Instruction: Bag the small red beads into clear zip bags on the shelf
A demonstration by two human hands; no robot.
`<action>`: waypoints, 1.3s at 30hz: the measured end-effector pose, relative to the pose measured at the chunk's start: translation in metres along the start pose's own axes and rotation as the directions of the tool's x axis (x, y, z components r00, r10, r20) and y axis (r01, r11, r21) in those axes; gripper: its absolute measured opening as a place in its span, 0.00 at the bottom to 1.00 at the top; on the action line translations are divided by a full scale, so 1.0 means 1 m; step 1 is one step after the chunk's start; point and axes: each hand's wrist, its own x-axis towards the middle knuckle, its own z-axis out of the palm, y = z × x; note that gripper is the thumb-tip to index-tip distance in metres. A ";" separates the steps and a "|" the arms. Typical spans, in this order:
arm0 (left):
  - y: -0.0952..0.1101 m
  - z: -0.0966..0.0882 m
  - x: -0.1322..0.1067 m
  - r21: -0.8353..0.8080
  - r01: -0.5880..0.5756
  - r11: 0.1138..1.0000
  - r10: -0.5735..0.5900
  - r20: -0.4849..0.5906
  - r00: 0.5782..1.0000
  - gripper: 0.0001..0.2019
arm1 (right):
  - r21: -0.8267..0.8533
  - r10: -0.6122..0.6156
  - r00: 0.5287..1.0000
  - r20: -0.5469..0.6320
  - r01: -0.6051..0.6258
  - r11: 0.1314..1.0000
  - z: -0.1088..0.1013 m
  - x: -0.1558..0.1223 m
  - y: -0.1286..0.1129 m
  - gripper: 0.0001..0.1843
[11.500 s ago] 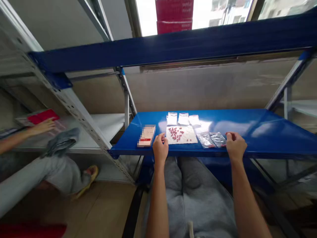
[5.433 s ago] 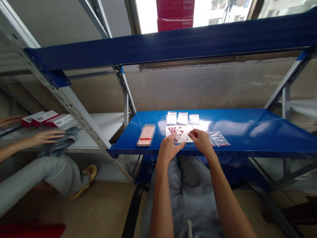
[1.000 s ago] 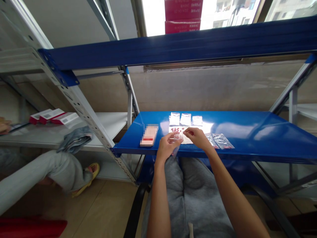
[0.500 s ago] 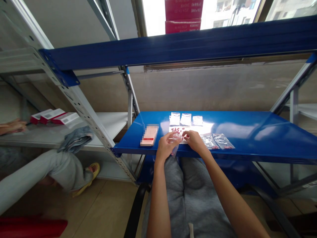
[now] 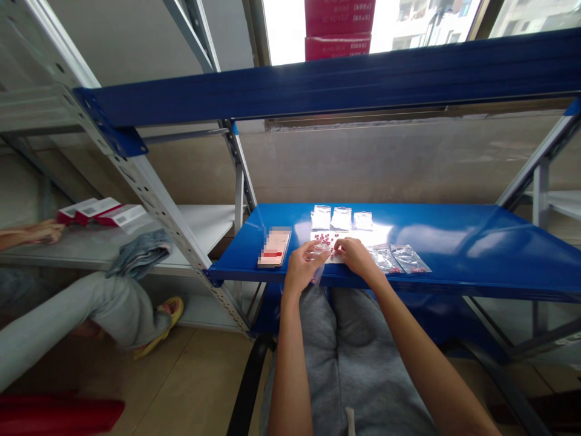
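Note:
In my left hand (image 5: 302, 264) is a small clear plastic bag (image 5: 319, 275), its lower end hanging at the shelf's front edge with a few red bits inside. My right hand (image 5: 355, 253) is beside it, thumb and fingertips pinched down at a white sheet (image 5: 338, 258); whatever they grip is too small to make out. Small red beads (image 5: 323, 237) lie scattered on that sheet, just beyond my fingers. Right of my right hand lie clear bags holding red beads, one a flat zip bag (image 5: 410, 259). Several small clear bags (image 5: 341, 218) are lined up behind the sheet.
A phone (image 5: 275, 248) lies left of my hands on the blue shelf (image 5: 481, 242). Overhead runs a blue beam (image 5: 318, 91). At left, a co-worker's hand (image 5: 43, 232) rests near red and white boxes (image 5: 97, 210) on a white shelf (image 5: 211, 221).
My left hand and the bag have shifted slightly left, away from my right fingertips. The co-worker's hand has moved right, towards the boxes.

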 end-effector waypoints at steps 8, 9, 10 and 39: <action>-0.002 0.000 0.001 -0.018 -0.012 1.000 0.012 0.015 1.000 0.28 | 0.034 0.010 0.997 -0.076 -0.007 0.999 -0.008 0.001 -0.003 0.10; -0.002 0.000 0.000 -0.020 -0.009 1.000 0.010 0.020 1.000 0.28 | 0.081 0.010 0.995 -0.095 -0.002 0.997 -0.012 0.000 -0.004 0.09; -0.003 0.000 0.000 -0.021 -0.001 1.000 0.002 0.029 1.000 0.28 | 0.139 0.009 0.994 -0.107 0.006 0.990 -0.015 -0.001 -0.005 0.09; 0.001 -0.001 -0.001 -0.032 -0.007 0.999 0.008 0.024 1.000 0.29 | 0.161 0.044 0.996 -0.076 -0.031 0.986 -0.012 -0.014 -0.011 0.10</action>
